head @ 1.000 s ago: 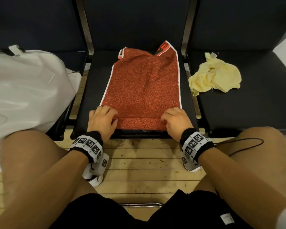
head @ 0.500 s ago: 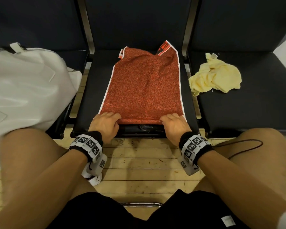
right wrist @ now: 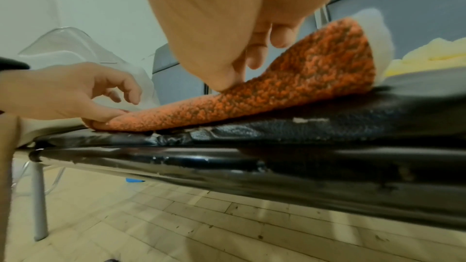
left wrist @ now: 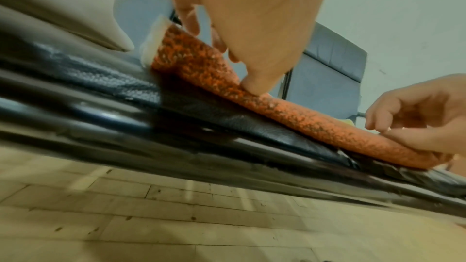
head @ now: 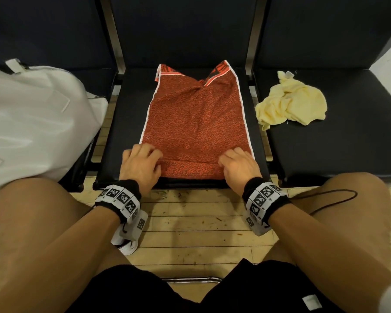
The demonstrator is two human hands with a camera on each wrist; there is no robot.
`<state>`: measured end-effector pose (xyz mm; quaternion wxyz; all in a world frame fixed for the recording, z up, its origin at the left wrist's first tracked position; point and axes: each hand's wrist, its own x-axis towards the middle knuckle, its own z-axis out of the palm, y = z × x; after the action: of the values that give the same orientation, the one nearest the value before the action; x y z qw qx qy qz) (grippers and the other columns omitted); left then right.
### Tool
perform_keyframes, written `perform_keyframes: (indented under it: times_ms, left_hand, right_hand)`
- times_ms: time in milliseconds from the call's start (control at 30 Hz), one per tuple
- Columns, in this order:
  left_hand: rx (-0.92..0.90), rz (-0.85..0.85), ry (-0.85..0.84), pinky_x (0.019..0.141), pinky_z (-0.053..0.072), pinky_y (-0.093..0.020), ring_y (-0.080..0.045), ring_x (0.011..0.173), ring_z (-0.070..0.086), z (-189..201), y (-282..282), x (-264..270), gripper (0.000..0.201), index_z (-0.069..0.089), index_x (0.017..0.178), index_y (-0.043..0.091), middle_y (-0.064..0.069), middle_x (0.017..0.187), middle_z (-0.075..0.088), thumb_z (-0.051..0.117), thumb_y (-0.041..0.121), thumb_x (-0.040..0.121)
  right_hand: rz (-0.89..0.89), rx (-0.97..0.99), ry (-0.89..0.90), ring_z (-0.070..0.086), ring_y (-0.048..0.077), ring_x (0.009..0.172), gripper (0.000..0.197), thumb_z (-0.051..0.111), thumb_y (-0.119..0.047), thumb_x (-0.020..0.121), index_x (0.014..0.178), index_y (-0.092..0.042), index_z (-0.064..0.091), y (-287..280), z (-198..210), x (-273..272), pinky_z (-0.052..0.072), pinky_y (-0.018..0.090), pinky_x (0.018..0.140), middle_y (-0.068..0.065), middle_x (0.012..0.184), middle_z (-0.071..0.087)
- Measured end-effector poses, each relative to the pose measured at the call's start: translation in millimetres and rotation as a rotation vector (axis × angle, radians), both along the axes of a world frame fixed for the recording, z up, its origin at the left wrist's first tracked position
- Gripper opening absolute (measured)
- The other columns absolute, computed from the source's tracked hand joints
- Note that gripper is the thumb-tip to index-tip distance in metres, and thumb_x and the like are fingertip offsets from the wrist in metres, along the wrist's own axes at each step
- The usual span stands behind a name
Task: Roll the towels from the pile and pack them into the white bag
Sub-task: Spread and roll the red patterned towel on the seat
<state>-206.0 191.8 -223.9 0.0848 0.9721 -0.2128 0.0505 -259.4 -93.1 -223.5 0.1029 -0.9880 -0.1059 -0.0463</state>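
A red towel (head: pixel 196 123) with white edging lies lengthwise on the middle black seat (head: pixel 124 132), its near end turned over into a low roll (left wrist: pixel 302 119). My left hand (head: pixel 142 164) grips the roll's left end, with the thumb (left wrist: pixel 254 85) pressed on it and the fingers curled over the top. At the roll's right end my right hand (head: pixel 237 166) grips the same way, its thumb (right wrist: pixel 221 85) on the roll (right wrist: pixel 290 91). The white bag (head: pixel 32 123) rests on the left seat. A crumpled yellow towel (head: pixel 291 102) lies on the right seat.
Three black seats stand in a row with metal posts (head: pixel 113 41) between them. My bare knees (head: pixel 43 211) flank the wooden floor (head: pixel 194 222) before the seat's front edge. A black cable (head: pixel 334 197) runs over my right thigh.
Both hands drew back to the seat's near edge, then pushed forward again, turning the red towel's near end over itself into a roll.
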Motion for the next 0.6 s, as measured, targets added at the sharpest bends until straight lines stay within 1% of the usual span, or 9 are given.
perform_keyframes:
  times_ms: [33, 100, 167, 233, 300, 367, 467, 533, 600]
  left_hand:
    - [-0.017, -0.038, -0.018, 0.084, 0.043, -0.046, -0.027, 0.096, 0.053, -2, -1, 0, 0.017, 0.069, 0.096, 0.018, -0.002, 0.102, 0.063, 0.072, 0.013, 0.08]
    - [-0.055, -0.099, 0.023, 0.076, 0.05, -0.047, -0.028, 0.087, 0.057, -6, -4, -3, 0.013, 0.071, 0.091, 0.015, -0.003, 0.096, 0.068, 0.069, 0.006, 0.081]
    - [-0.045, -0.1, 0.091, 0.081, 0.051, -0.047, -0.027, 0.093, 0.057, -8, -6, -7, 0.017, 0.071, 0.1, 0.015, -0.002, 0.103, 0.069, 0.061, 0.018, 0.086]
    - [0.034, -0.078, 0.159, 0.091, 0.047, -0.046, -0.026, 0.105, 0.054, -8, -7, -10, 0.035, 0.067, 0.114, 0.019, 0.0, 0.116, 0.064, 0.056, 0.036, 0.084]
    - [0.11, -0.077, 0.176, 0.098, 0.042, -0.046, -0.026, 0.116, 0.049, -8, -7, -11, 0.047, 0.06, 0.126, 0.022, 0.001, 0.127, 0.058, 0.059, 0.042, 0.084]
    - [0.133, -0.064, 0.17, 0.099, 0.039, -0.046, -0.026, 0.118, 0.046, -8, -8, -11, 0.046, 0.056, 0.132, 0.024, 0.001, 0.13, 0.056, 0.057, 0.036, 0.087]
    - [0.158, -0.004, 0.173, 0.097, 0.035, -0.045, -0.024, 0.118, 0.044, -7, -5, -7, 0.043, 0.055, 0.133, 0.026, 0.004, 0.129, 0.057, 0.052, 0.024, 0.091]
    - [0.15, 0.013, 0.151, 0.098, 0.031, -0.041, -0.022, 0.118, 0.044, -6, -4, -3, 0.038, 0.058, 0.128, 0.025, 0.004, 0.122, 0.062, 0.05, 0.019, 0.09]
    - [0.127, 0.042, 0.143, 0.097, 0.029, -0.039, -0.021, 0.108, 0.05, -4, -4, -2, 0.031, 0.06, 0.119, 0.022, 0.003, 0.105, 0.066, 0.048, 0.02, 0.09]
  right_hand:
    - [0.0, 0.005, 0.026, 0.054, 0.027, 0.087, 0.02, 0.062, 0.005, 0.072, 0.084, -0.01, 0.066, 2, 1, -2, 0.05, 0.04, 0.071, 0.003, 0.089, 0.063]
    - [-0.019, 0.0, 0.131, 0.051, 0.024, 0.099, 0.018, 0.055, -0.007, 0.082, 0.095, -0.009, 0.067, 5, 4, -7, 0.05, 0.039, 0.08, 0.003, 0.099, 0.062]
    - [-0.021, -0.037, 0.186, 0.049, 0.022, 0.106, 0.024, 0.053, -0.023, 0.086, 0.103, -0.012, 0.066, 5, 3, -12, 0.047, 0.036, 0.088, 0.002, 0.106, 0.06]
    - [-0.02, -0.08, 0.192, 0.049, 0.023, 0.109, 0.032, 0.056, -0.03, 0.085, 0.111, -0.015, 0.065, 4, 0, -15, 0.044, 0.037, 0.094, 0.0, 0.113, 0.061]
    - [-0.043, -0.092, 0.182, 0.049, 0.025, 0.112, 0.036, 0.058, -0.023, 0.083, 0.118, -0.017, 0.064, 3, -3, -16, 0.04, 0.04, 0.096, 0.001, 0.119, 0.061]
    - [-0.061, -0.083, 0.184, 0.05, 0.027, 0.112, 0.039, 0.056, -0.012, 0.083, 0.121, -0.018, 0.062, 2, -6, -15, 0.038, 0.041, 0.1, 0.003, 0.121, 0.061]
    - [-0.089, -0.071, 0.183, 0.052, 0.03, 0.111, 0.043, 0.052, -0.001, 0.082, 0.121, -0.017, 0.061, 1, -9, -13, 0.031, 0.042, 0.112, 0.005, 0.116, 0.062]
    - [-0.106, -0.075, 0.153, 0.054, 0.03, 0.108, 0.044, 0.049, 0.0, 0.081, 0.12, -0.018, 0.06, 0, -10, -10, 0.027, 0.043, 0.115, 0.005, 0.11, 0.064]
    - [-0.118, -0.069, 0.18, 0.053, 0.029, 0.109, 0.044, 0.045, -0.003, 0.084, 0.123, -0.019, 0.058, 0, -6, -8, 0.031, 0.04, 0.11, 0.004, 0.111, 0.062]
